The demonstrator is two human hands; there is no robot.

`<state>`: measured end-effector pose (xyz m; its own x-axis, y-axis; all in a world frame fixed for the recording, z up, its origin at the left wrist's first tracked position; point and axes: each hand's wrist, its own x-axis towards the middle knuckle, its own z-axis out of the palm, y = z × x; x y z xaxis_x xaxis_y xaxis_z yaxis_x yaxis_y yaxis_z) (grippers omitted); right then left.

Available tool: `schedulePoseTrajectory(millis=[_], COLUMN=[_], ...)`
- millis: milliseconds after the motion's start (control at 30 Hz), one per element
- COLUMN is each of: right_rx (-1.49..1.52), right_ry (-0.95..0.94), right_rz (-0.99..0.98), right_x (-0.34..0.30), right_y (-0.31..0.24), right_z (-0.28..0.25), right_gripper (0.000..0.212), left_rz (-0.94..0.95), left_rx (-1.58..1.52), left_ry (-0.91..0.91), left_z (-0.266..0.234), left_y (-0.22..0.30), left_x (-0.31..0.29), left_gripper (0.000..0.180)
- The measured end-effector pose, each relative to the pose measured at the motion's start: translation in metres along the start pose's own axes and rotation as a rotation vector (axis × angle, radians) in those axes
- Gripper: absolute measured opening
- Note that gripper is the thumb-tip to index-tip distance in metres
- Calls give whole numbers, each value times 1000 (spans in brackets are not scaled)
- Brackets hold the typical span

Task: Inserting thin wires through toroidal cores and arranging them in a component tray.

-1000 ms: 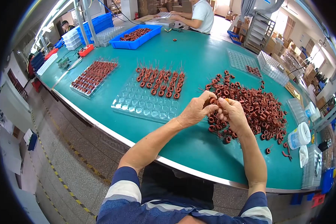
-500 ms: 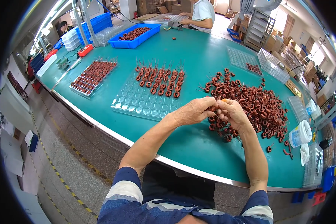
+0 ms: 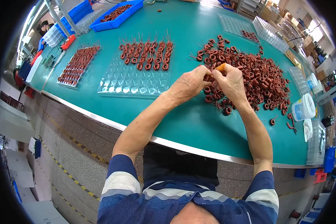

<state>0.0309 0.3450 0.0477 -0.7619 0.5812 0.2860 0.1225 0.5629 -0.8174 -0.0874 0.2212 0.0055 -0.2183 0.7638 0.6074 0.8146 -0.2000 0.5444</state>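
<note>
Holding, between narrowed fingertips of the left hand (image 3: pixel 186 84) and the right hand (image 3: pixel 230 83), one red-brown wire coil (image 3: pixel 210 78), mostly hidden by the fingers. Reaching in over the near edge of the counter (image 3: pixel 198 128), with both hands brought close together at the left side of a large heap (image 3: pixel 255 80) of similar coils. Showing a bit of orange (image 3: pixel 221 67) at the right forefinger. Left of the hands, toward the near edge, a clear tray (image 3: pixel 130 85) with coils lined up in its back part and round pockets showing along its front. Farther toward the left end, a second tray (image 3: pixel 68 86), packed with coils. Toward the far left corner, a blue bin (image 3: pixel 128 15) of more coils. Near the right edge, a red-handled tool (image 3: pixel 290 126), a white bucket (image 3: pixel 302 107) and a white cloth (image 3: pixel 307 129).
</note>
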Motion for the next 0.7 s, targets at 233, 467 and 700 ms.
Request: schedulePoseTrajectory(millis=[233, 467, 700], right_rx=[532, 303, 300], right_ry=[-37, -41, -82], right_rz=[159, -163, -132], right_x=[-7, -11, -7], right_y=[-12, -12, -11], right_z=[-9, 0, -7], right_gripper=[14, 15, 16], left_rz=[-241, -275, -351], left_rx=[-898, -717, -840], left_ry=[94, 46, 26], left_z=[-8, -4, 0], left_y=[19, 12, 17], left_x=[4, 2, 2], left_gripper=[22, 18, 28])
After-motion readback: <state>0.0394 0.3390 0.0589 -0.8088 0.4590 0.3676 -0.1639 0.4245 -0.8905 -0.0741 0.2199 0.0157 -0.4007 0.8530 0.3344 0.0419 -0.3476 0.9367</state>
